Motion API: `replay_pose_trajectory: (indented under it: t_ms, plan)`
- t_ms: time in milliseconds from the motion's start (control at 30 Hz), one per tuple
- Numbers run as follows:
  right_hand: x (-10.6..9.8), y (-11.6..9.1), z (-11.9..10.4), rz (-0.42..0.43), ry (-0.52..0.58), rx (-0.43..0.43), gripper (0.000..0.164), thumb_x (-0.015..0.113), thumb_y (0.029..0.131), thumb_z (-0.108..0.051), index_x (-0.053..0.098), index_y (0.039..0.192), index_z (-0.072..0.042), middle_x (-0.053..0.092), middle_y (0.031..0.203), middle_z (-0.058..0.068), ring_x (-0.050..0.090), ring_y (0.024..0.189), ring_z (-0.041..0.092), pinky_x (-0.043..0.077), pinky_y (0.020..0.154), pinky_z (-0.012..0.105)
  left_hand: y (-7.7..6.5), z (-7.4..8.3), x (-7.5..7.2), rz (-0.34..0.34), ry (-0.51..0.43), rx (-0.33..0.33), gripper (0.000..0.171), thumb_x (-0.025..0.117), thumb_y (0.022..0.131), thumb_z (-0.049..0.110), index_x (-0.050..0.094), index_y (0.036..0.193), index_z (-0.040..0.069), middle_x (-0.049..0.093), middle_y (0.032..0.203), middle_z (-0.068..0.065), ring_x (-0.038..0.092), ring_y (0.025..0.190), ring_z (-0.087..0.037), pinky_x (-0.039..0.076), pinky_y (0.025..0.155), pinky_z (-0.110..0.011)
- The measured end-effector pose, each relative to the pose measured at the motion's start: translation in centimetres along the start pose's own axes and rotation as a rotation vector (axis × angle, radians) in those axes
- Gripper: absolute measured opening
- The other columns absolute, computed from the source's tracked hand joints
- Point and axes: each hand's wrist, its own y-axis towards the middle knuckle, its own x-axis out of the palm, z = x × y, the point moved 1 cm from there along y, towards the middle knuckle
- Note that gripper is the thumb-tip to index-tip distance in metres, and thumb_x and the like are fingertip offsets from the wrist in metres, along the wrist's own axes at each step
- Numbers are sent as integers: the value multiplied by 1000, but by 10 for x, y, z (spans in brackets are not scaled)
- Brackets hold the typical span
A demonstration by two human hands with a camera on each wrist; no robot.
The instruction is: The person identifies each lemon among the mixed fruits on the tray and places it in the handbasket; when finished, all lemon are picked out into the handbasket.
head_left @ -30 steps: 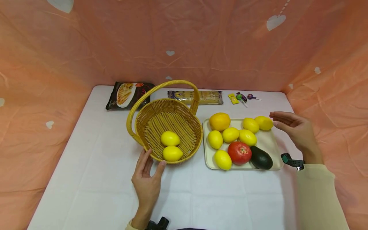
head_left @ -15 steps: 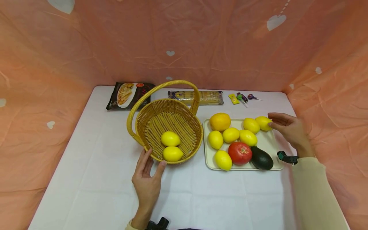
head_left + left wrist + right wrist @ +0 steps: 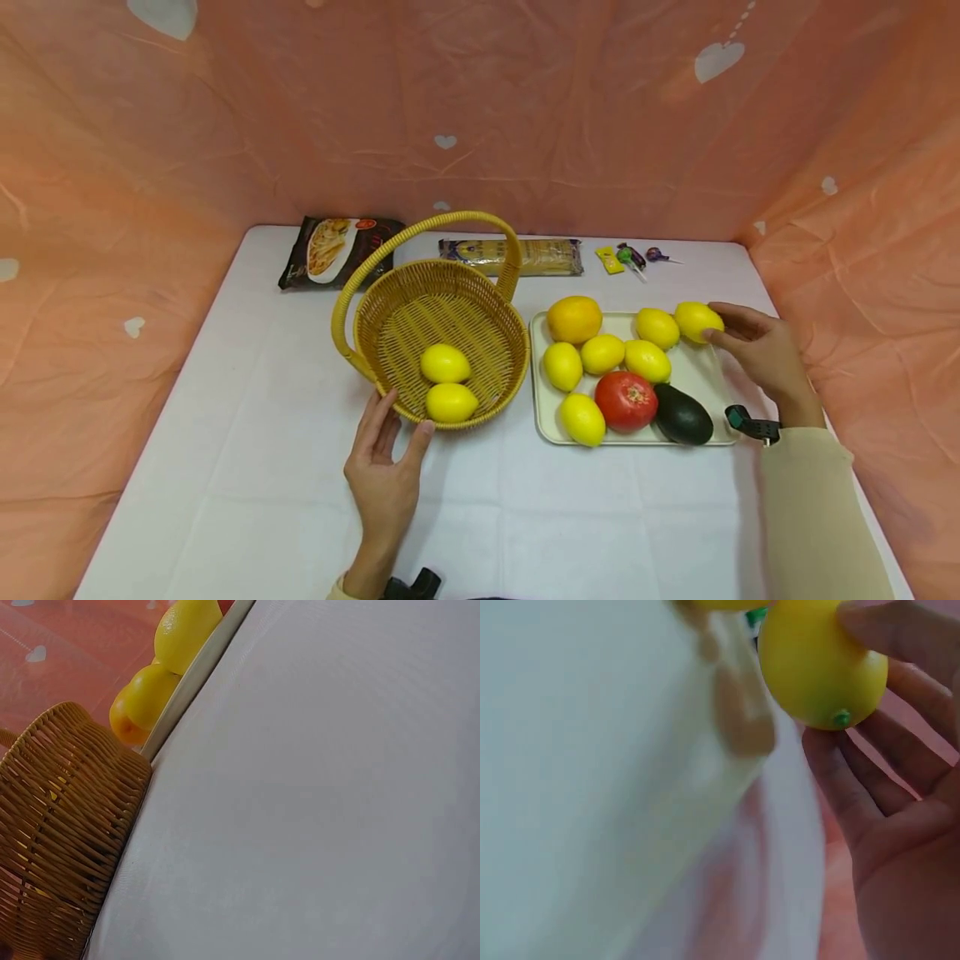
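My right hand (image 3: 768, 357) pinches a yellow lemon (image 3: 698, 322) between thumb and fingers, at the back right corner of the cream tray (image 3: 712, 379). In the right wrist view the thumb lies on the upper side of this lemon (image 3: 821, 667), fingers behind and below it, green stem tip showing. My left hand (image 3: 385, 475) rests its fingertips and thumb against the near rim of a wicker basket (image 3: 480, 312). Two lemons (image 3: 448, 383) lie inside the basket. In the left wrist view the basket's woven side (image 3: 67, 832) shows, but the left hand is almost wholly out of sight.
On the tray lie several more lemons (image 3: 602, 354), an orange-yellow fruit (image 3: 574, 319), a red pomegranate-like fruit (image 3: 625, 402) and a dark green avocado (image 3: 681, 415). Behind stand a black food bag (image 3: 337, 250), a noodle pack (image 3: 551, 257) and small candies (image 3: 630, 257). The basket handle (image 3: 450, 218) arches up.
My right hand has moved in to the lemon at the tray's back right corner and taken hold of it; that lemon has shifted slightly right. The left hand and basket stay put.
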Motion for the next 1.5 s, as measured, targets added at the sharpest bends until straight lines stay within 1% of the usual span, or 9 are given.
replay_pose_trajectory:
  t_ms: [133, 267, 400, 500, 733, 967, 1233, 1400, 1500]
  plan:
    - [-2, -9, -12, 31, 72, 0, 50, 78, 103, -11, 65, 151, -3, 68, 120, -34, 65, 109, -12, 53, 90, 0, -1, 0, 0, 5, 11, -11, 66, 84, 90, -11, 59, 151, -10, 42, 169, -24, 49, 152, -39, 48, 121, -27]
    - [4, -17, -32, 21, 132, -116, 47, 78, 99, 3, 69, 145, 1, 75, 123, -25, 70, 111, -6, 57, 92, 5, -1, -1, 0, 11, 21, -19, 66, 84, 90, -10, 59, 151, -8, 43, 169, -22, 51, 151, -29, 49, 120, -26]
    - [14, -25, -59, -62, 236, -250, 44, 74, 96, 15, 68, 140, 11, 78, 126, -13, 73, 112, 3, 60, 94, 11, -1, -2, 0, 8, 24, -13, 66, 85, 90, -10, 59, 151, -9, 44, 168, -22, 52, 150, -23, 49, 120, -26]
    - [24, -28, -78, -174, 324, -331, 45, 70, 94, 23, 66, 138, 15, 79, 131, -4, 75, 114, 8, 62, 97, 16, 0, -2, 1, 7, 26, -8, 66, 85, 90, -10, 59, 151, -9, 44, 168, -22, 53, 150, -21, 49, 120, -27]
    - [58, -34, -109, -387, 291, -441, 49, 72, 92, 22, 68, 139, 11, 75, 139, 1, 73, 122, 12, 61, 105, 21, 0, -3, 0, -1, 21, -2, 66, 84, 90, -10, 59, 151, -9, 44, 168, -23, 53, 150, -23, 49, 120, -27]
    - [100, -38, -136, -522, 229, -432, 50, 81, 93, 9, 73, 140, -4, 74, 139, 5, 72, 121, 16, 63, 104, 27, 0, -3, 0, -1, 18, -1, 66, 84, 90, -10, 59, 151, -9, 44, 168, -23, 52, 151, -26, 49, 120, -27]
    - [149, -30, -159, -687, 225, -461, 47, 82, 97, -3, 74, 142, -13, 75, 140, 3, 71, 127, 19, 62, 109, 35, -1, -1, 1, 8, 17, -13, 66, 84, 90, -11, 59, 151, -9, 43, 168, -23, 54, 149, -18, 49, 120, -27]
    - [172, -26, -169, -737, 103, -537, 47, 83, 99, -11, 73, 144, -19, 74, 143, -5, 65, 138, 16, 55, 119, 34, -1, 0, 1, 10, 12, -24, 66, 84, 90, -10, 60, 151, -7, 43, 168, -23, 55, 149, -20, 50, 120, -27]
    - [182, -25, -175, -749, 46, -585, 46, 83, 99, -15, 74, 144, -17, 74, 143, -3, 66, 138, 17, 58, 115, 36, 0, 0, 1, 10, 9, -25, 66, 85, 89, -11, 60, 151, -7, 44, 168, -23, 55, 149, -20, 50, 120, -27]
